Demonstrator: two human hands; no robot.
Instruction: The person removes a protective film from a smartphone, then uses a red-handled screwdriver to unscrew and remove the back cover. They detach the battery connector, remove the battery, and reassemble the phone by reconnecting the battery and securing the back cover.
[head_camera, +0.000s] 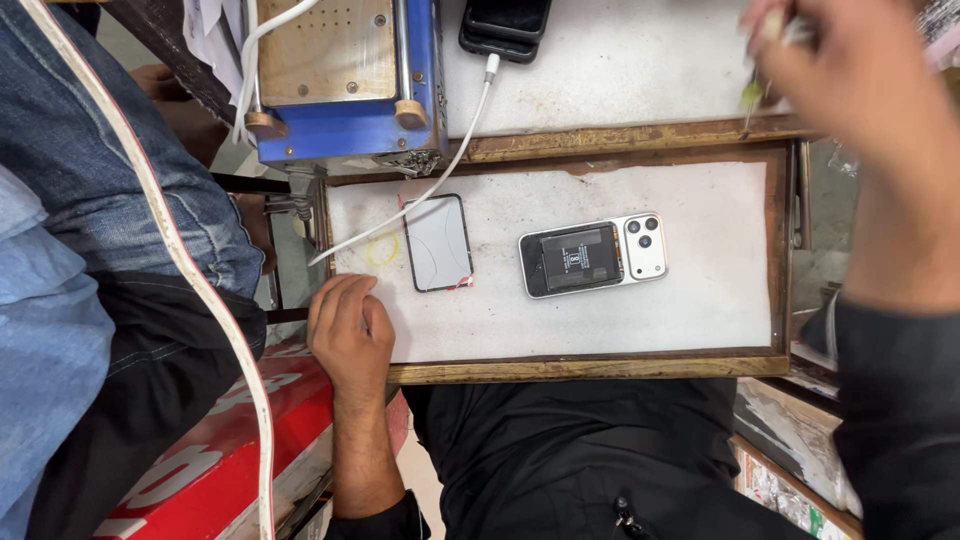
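Your left hand (350, 335) rests flat and empty on the table (700, 300) edge. Your right hand (850, 70) pinches a green-handled tool (752, 95). The opened phone (592, 256) lies mid-table, its removed screen panel (438, 243) beside it; reassembly remains.

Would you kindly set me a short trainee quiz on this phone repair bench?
1. True or false: the left hand rests on the tray edge, holding nothing.
2. What lies on the tray just beside the panel, on the side away from the phone? A) a yellow ring B) a coin C) a screw
3. What does the right hand grip in its fingers?

Key
1. True.
2. A.
3. A thin tool, blurred, so its kind cannot be told.
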